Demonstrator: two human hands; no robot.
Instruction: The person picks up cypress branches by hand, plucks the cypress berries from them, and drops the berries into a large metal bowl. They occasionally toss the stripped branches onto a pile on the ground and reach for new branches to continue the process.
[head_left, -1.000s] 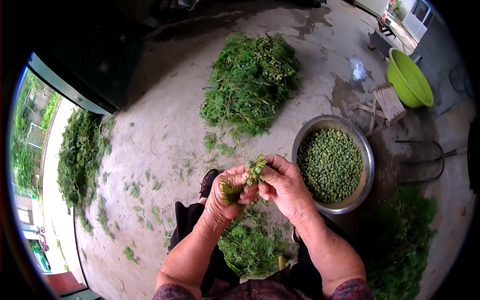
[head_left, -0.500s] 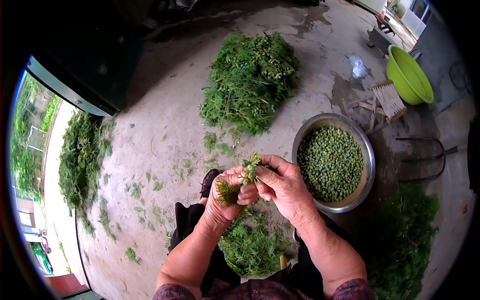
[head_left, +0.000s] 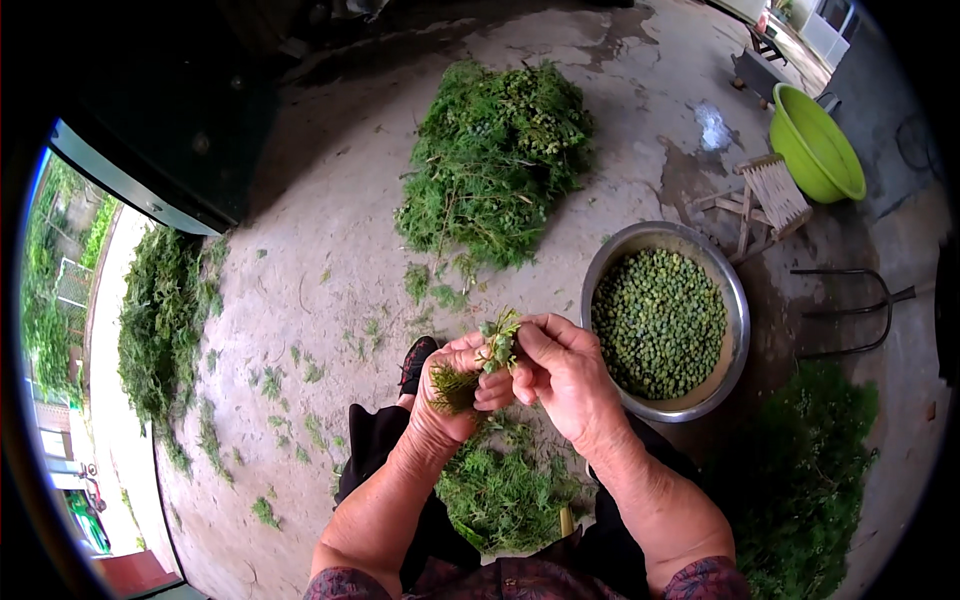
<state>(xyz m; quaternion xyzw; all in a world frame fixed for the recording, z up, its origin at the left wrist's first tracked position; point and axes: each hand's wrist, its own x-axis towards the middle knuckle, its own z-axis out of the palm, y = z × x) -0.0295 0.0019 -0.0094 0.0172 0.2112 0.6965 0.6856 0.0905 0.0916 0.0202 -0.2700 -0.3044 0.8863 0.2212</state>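
Note:
My left hand (head_left: 452,392) is closed round a leafy green sprig (head_left: 499,347), whose tip bears small pale green cones above the thumb; feathery foliage hangs beside the palm. My right hand (head_left: 572,378) is right beside that tip, thumb and fingers pinched together. Whatever the pinch holds, if anything, is hidden. Just right of my hands stands a round metal basin (head_left: 737,345) containing many small green cones (head_left: 660,322). Between my legs lies a heap of loose green sprigs (head_left: 505,490).
Ahead is a large pile of leafy branches (head_left: 495,165). More greenery (head_left: 160,325) lies at the left, and a dark green heap (head_left: 800,480) at the lower right. A wooden stool (head_left: 775,200), lime-green tub (head_left: 815,145) and metal fork (head_left: 860,312) are at the right.
My right thumb and fingers have drawn slightly to the right, away from the sprig's tip. The left hand keeps its hold on the sprig, almost unmoved.

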